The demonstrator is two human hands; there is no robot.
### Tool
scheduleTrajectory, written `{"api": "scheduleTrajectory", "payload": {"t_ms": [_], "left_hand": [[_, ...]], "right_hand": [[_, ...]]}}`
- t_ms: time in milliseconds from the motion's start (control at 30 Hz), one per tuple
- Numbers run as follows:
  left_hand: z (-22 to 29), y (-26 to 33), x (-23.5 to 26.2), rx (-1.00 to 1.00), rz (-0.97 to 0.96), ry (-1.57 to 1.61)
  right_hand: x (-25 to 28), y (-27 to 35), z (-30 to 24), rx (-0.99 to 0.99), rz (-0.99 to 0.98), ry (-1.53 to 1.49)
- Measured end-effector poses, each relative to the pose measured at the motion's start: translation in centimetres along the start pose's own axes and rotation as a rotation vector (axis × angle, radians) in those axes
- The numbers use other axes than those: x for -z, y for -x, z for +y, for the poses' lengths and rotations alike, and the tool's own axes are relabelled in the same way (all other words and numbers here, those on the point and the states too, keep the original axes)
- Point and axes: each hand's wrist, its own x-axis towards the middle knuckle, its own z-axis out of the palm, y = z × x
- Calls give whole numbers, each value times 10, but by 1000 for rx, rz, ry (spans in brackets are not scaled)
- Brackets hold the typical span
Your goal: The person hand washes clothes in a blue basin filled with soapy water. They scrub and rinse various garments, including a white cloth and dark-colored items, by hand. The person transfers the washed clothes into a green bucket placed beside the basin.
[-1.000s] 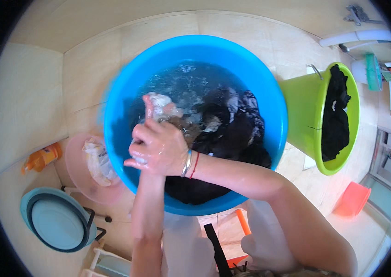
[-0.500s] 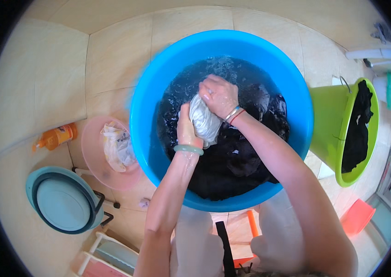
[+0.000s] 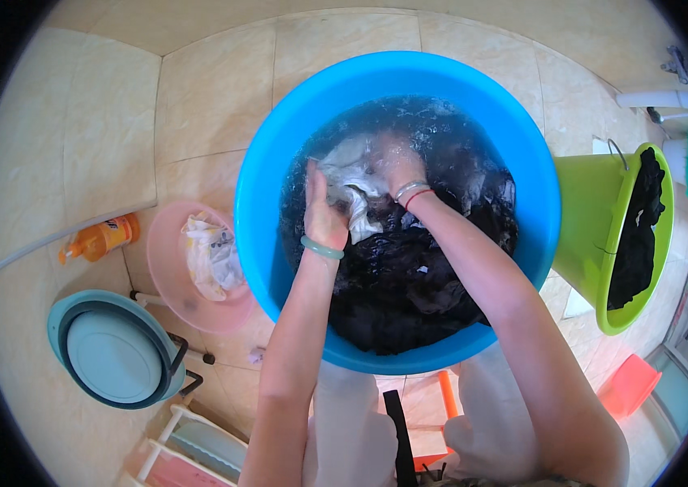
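Observation:
A white cloth (image 3: 348,166) lies loosened in the dark water of a large blue basin (image 3: 258,219), with one twisted end (image 3: 364,219) above the surface. At its left side is my left hand (image 3: 325,215), a green bangle on the wrist. The thumb points up along the cloth, and the fingers curl in under it. My right hand (image 3: 398,166), with a silver bracelet and a red band at the wrist, is dipped into the water at the cloth's right edge; its fingers are blurred and hidden there. Black clothes (image 3: 401,292) soak in the near half of the basin.
A green bucket (image 3: 583,219) holding black cloth (image 3: 638,231) is at the right. To the left are a pink basin (image 3: 163,280) with whitish cloth, an orange bottle (image 3: 100,238) and a grey-blue folding basin (image 3: 112,357). A red-orange container (image 3: 630,384) stands lower right.
The white cloth was a tight bundle squeezed between both hands above the water. Now it is lowered and spread in the water, and my hands have moved apart.

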Motion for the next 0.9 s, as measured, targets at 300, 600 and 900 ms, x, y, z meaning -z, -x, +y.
{"api": "scheduleTrajectory", "payload": {"t_ms": [300, 600, 900], "left_hand": [[31, 26, -27, -19, -376, 141], [23, 25, -26, 118, -265, 124], [-4, 50, -64, -234, -345, 570]], "right_hand": [[23, 129, -71, 867, 406, -214], [33, 112, -101, 871, 705, -287], [25, 58, -74, 737, 679, -417]]}}
